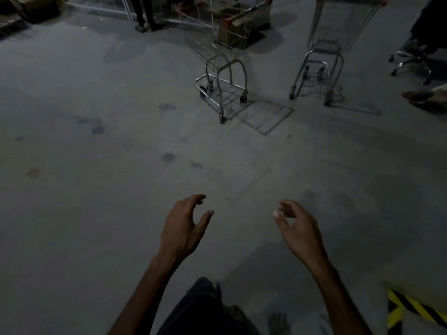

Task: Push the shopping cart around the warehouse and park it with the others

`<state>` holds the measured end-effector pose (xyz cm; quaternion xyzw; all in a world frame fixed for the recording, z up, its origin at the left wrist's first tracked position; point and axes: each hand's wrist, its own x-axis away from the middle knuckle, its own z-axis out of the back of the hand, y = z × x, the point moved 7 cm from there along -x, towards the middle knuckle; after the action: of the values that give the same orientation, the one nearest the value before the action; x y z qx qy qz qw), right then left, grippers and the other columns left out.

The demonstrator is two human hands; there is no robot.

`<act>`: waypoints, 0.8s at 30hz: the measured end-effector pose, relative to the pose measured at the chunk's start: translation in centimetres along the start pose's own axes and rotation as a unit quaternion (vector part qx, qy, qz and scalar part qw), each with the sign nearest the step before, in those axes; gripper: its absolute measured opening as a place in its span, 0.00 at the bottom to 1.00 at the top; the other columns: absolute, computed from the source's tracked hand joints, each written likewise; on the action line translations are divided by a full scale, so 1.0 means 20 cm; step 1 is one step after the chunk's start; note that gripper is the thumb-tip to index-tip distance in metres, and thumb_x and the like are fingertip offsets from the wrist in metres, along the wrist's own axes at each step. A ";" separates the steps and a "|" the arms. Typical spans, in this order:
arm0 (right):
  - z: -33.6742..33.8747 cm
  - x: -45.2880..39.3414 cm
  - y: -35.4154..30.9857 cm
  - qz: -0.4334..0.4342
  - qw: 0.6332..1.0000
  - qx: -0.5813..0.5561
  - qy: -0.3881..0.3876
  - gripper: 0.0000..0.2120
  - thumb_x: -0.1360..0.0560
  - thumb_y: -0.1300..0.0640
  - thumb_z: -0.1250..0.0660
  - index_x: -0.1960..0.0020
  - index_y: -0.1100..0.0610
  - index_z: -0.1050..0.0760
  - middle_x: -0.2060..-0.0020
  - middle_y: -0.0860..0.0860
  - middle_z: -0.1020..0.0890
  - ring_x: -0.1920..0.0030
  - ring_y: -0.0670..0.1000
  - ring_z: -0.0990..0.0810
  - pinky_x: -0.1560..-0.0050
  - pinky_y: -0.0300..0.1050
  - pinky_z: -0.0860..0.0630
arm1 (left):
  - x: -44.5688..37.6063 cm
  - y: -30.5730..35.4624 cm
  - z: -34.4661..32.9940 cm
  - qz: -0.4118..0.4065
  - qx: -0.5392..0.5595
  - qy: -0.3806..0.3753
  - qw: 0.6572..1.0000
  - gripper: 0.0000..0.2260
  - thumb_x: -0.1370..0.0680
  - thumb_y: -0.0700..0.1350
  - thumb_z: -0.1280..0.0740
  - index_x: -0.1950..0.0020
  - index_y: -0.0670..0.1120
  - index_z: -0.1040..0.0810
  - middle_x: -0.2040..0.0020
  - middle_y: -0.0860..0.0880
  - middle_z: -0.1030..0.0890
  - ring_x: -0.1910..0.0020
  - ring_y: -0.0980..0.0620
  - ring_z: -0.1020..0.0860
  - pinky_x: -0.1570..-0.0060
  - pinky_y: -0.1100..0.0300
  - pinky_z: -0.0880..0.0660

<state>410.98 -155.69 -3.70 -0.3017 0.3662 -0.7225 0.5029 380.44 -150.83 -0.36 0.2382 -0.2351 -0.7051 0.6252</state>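
Two metal shopping carts stand on the grey concrete floor ahead of me. The nearer cart point(219, 56) is at upper centre, with red handle ends and cardboard boxes in its basket. A second, empty cart point(336, 32) stands to its right. My left hand point(185, 227) and my right hand point(296, 229) hover low in the middle of the view, well short of both carts. Both hands hold nothing, their fingers loosely curled and their palms turned toward each other.
A person's legs point(145, 13) stand at the top left beside a low rail. An office chair base point(411, 61) and someone's foot point(420, 97) are at the right edge. Yellow-black hazard tape point(406, 308) marks the lower right corner. Boxes point(36, 6) sit far left.
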 end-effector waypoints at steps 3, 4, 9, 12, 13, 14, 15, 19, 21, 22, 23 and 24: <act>-0.03 -0.27 0.02 -0.010 1.000 0.010 -0.003 0.12 0.20 0.51 0.28 0.37 0.45 0.22 0.45 0.42 0.16 0.44 0.43 0.18 0.45 0.47 0.23 | -0.27 -0.03 -0.09 0.007 -0.002 -0.009 1.000 0.20 0.18 0.58 0.30 0.29 0.51 0.23 0.38 0.51 0.18 0.37 0.49 0.22 0.41 0.52 0.25; -0.04 -0.36 0.03 -0.012 1.000 0.011 -0.002 0.12 0.20 0.51 0.28 0.37 0.45 0.22 0.45 0.42 0.16 0.44 0.43 0.18 0.45 0.47 0.22 | -0.37 -0.03 -0.13 0.005 0.000 -0.012 1.000 0.20 0.18 0.58 0.30 0.29 0.51 0.23 0.38 0.51 0.18 0.37 0.49 0.22 0.41 0.52 0.25; -0.07 -0.88 0.02 -0.022 0.999 0.032 0.013 0.12 0.21 0.52 0.27 0.39 0.44 0.22 0.46 0.44 0.16 0.45 0.46 0.17 0.42 0.49 0.21 | -0.90 -0.03 -0.27 -0.002 0.003 -0.033 0.999 0.21 0.18 0.58 0.31 0.28 0.52 0.24 0.37 0.51 0.18 0.36 0.49 0.23 0.39 0.50 0.24; -0.07 -1.19 -0.03 -0.037 0.998 0.040 0.023 0.12 0.21 0.53 0.26 0.40 0.44 0.23 0.46 0.45 0.16 0.46 0.47 0.17 0.40 0.52 0.20 | -1.25 0.00 -0.32 -0.010 0.010 -0.045 0.999 0.20 0.17 0.59 0.31 0.28 0.51 0.23 0.37 0.51 0.17 0.36 0.47 0.22 0.39 0.48 0.24; -0.07 -1.29 -0.05 -0.041 0.998 0.042 0.029 0.12 0.21 0.53 0.26 0.40 0.45 0.22 0.47 0.45 0.16 0.46 0.47 0.17 0.40 0.52 0.20 | -1.37 0.00 -0.33 -0.014 0.012 -0.047 0.999 0.20 0.17 0.59 0.32 0.28 0.51 0.23 0.37 0.51 0.17 0.36 0.47 0.22 0.39 0.48 0.24; -0.07 -1.39 -0.07 -0.040 0.998 0.045 0.036 0.12 0.21 0.53 0.26 0.39 0.46 0.22 0.47 0.45 0.16 0.46 0.48 0.17 0.41 0.53 0.19 | -1.49 0.02 -0.35 -0.018 0.015 -0.051 0.998 0.20 0.17 0.59 0.31 0.29 0.51 0.23 0.37 0.51 0.17 0.36 0.48 0.22 0.39 0.49 0.24; -0.07 -1.49 -0.09 -0.036 0.997 0.051 0.040 0.12 0.21 0.53 0.26 0.38 0.47 0.21 0.46 0.46 0.16 0.46 0.48 0.17 0.41 0.53 0.19 | -1.60 0.03 -0.36 -0.022 0.014 -0.054 0.998 0.20 0.17 0.59 0.31 0.29 0.51 0.23 0.38 0.51 0.17 0.36 0.48 0.22 0.39 0.49 0.24; -0.05 -1.86 -0.15 -0.044 0.996 0.062 0.044 0.14 0.20 0.51 0.27 0.36 0.50 0.21 0.45 0.46 0.16 0.45 0.48 0.18 0.41 0.52 0.20 | -2.04 0.11 -0.41 -0.041 0.011 -0.069 0.997 0.22 0.18 0.61 0.33 0.30 0.50 0.22 0.38 0.49 0.17 0.38 0.47 0.22 0.40 0.50 0.25; -0.05 -2.03 -0.18 -0.049 0.996 0.060 0.043 0.14 0.20 0.51 0.27 0.35 0.49 0.22 0.44 0.45 0.17 0.44 0.48 0.18 0.40 0.52 0.20 | -2.23 0.15 -0.42 -0.051 0.012 -0.068 0.996 0.20 0.18 0.59 0.31 0.30 0.50 0.22 0.38 0.50 0.17 0.37 0.47 0.22 0.40 0.51 0.25; -0.05 -2.12 -0.18 -0.051 0.996 0.058 0.043 0.14 0.20 0.50 0.28 0.35 0.49 0.22 0.44 0.45 0.17 0.44 0.48 0.19 0.40 0.53 0.20 | -2.32 0.16 -0.44 -0.055 0.012 -0.068 0.996 0.20 0.17 0.58 0.31 0.30 0.50 0.22 0.38 0.50 0.17 0.37 0.47 0.22 0.40 0.51 0.25; -0.05 -2.21 -0.19 -0.050 0.996 0.058 0.043 0.14 0.20 0.50 0.28 0.35 0.48 0.22 0.44 0.45 0.17 0.44 0.48 0.19 0.40 0.53 0.20 | -2.41 0.17 -0.45 -0.057 0.010 -0.070 0.996 0.19 0.18 0.58 0.31 0.29 0.51 0.22 0.38 0.50 0.17 0.37 0.47 0.22 0.39 0.50 0.25; -0.05 -2.30 -0.18 -0.050 0.996 0.059 0.043 0.13 0.20 0.50 0.28 0.36 0.48 0.22 0.44 0.45 0.17 0.44 0.48 0.19 0.40 0.53 0.20 | -2.50 0.18 -0.48 -0.056 0.008 -0.072 0.996 0.19 0.17 0.58 0.31 0.29 0.51 0.22 0.38 0.50 0.17 0.37 0.47 0.23 0.39 0.49 0.25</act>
<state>422.70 -111.11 -4.32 -0.2578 0.3286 -0.7798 0.4663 394.48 -101.81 -3.44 0.2047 -0.2716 -0.7525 0.5639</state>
